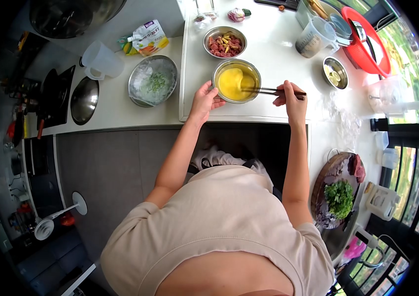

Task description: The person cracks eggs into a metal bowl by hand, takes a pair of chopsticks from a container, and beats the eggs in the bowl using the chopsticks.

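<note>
In the head view a steel bowl of yellow beaten egg stands near the counter's front edge. My left hand grips its left rim, thumb at the edge and fingers against the side. A pair of dark chopsticks is held in my closed right hand, their tips dipping into the egg. Just behind is another steel bowl with chopped red meat and yellowish pieces. To the left sits a bowl of white powder with chopped green on top.
A measuring jug, red basket and small bowl stand to the right. Chopped greens and meat lie on a round board. At left are a plastic jug, pouch, metal lid and stove.
</note>
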Demonstrator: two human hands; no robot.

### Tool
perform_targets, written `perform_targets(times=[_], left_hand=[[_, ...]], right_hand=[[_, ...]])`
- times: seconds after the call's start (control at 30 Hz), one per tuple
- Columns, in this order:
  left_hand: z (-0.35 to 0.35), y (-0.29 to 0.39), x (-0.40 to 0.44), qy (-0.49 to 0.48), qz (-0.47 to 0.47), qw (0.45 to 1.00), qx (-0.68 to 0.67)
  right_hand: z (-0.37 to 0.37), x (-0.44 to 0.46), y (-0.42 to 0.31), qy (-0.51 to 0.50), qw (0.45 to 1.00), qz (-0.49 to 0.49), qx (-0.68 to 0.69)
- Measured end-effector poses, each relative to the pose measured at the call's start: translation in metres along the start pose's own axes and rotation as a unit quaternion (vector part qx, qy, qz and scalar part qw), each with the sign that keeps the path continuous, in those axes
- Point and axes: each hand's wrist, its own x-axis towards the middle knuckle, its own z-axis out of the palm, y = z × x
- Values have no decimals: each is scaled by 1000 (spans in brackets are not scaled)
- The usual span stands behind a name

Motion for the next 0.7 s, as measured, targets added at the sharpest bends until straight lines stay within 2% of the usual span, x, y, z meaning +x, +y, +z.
perform_targets(times=[0.07, 0.1, 0.2, 0.23, 0.37, 0.47, 0.63, 0.7], left_hand=[[1, 2, -1, 1, 3, 1000, 5], [2, 2, -1, 2, 5, 1000, 8], [1, 0, 0, 8, 2, 1000, -2], [0, 1, 0, 5, 2, 1000, -1], [0, 0, 1, 1, -1, 1000, 10], [2, 1, -1, 6, 4, 1000, 6], [2, 0, 0, 6, 5, 1000, 0], [3, 0, 0, 11, 6, 1000, -9]], right_hand=[[-2, -4, -4, -43, 999, 17, 20], [3, -7, -9, 18, 999, 11, 40], [3, -2, 0, 19, 1000, -4, -5], [0, -2, 0, -46, 999, 23, 6], [7, -2, 2, 50, 997, -23, 60], [8, -2, -2, -48, 998, 31, 6], [20, -2, 2, 42, 996, -33, 69], [18, -3, 4, -37, 999, 17, 11]])
